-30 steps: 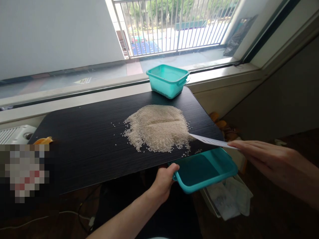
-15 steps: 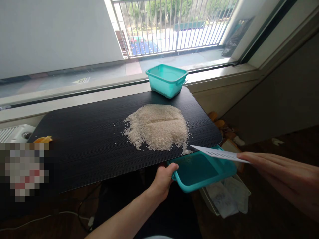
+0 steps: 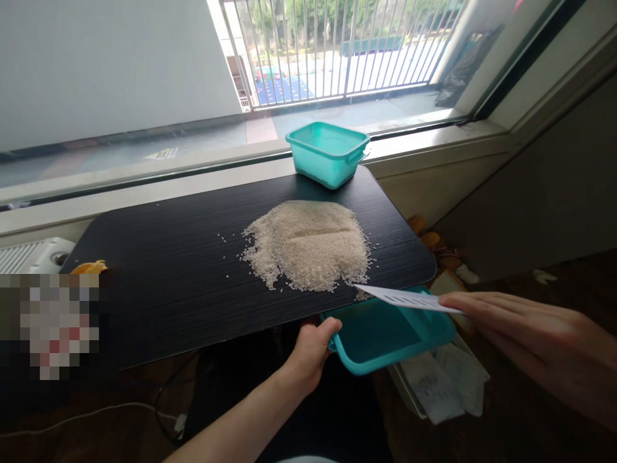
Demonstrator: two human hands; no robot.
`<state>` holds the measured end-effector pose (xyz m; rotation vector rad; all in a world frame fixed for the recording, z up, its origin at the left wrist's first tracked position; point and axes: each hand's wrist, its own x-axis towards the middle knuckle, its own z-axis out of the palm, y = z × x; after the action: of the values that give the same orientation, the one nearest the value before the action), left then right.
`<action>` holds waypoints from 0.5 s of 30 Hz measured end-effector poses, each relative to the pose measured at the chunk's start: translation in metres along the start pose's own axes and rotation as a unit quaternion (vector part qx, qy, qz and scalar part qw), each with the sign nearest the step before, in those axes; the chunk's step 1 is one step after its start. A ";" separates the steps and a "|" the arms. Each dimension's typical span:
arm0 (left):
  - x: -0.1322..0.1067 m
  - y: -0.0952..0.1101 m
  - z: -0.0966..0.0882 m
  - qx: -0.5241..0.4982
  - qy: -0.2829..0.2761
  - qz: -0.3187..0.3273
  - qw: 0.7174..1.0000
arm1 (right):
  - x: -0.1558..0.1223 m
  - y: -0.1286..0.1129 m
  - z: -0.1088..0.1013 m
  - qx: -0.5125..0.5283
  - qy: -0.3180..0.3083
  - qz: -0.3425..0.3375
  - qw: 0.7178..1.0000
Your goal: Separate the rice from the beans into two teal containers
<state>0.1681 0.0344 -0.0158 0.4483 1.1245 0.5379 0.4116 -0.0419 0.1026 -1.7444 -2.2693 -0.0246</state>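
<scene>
The left hand (image 3: 311, 350) holds a teal tub (image 3: 385, 337) under the table (image 3: 159, 270) edge, beside the rice pile (image 3: 308, 244).

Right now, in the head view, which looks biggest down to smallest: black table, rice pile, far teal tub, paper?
1. black table
2. rice pile
3. far teal tub
4. paper, seen nearly edge-on in the right hand, so unsure

Left hand (image 3: 311, 350) and right hand (image 3: 520, 337) are bare — forearms uncovered to the near picture edge.
</scene>
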 end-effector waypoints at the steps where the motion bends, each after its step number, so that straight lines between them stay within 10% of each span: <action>1: -0.001 0.001 -0.001 -0.002 -0.001 0.001 1.000 | -0.001 0.001 0.000 0.014 -0.018 -0.026 0.999; 15: -0.002 0.003 -0.003 0.000 0.006 0.001 1.000 | 0.077 0.062 0.009 -0.173 0.002 0.070 0.982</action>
<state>0.1640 0.0359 -0.0140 0.4463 1.1354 0.5434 0.4509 0.0493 0.1024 -2.0656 -2.2360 -0.4165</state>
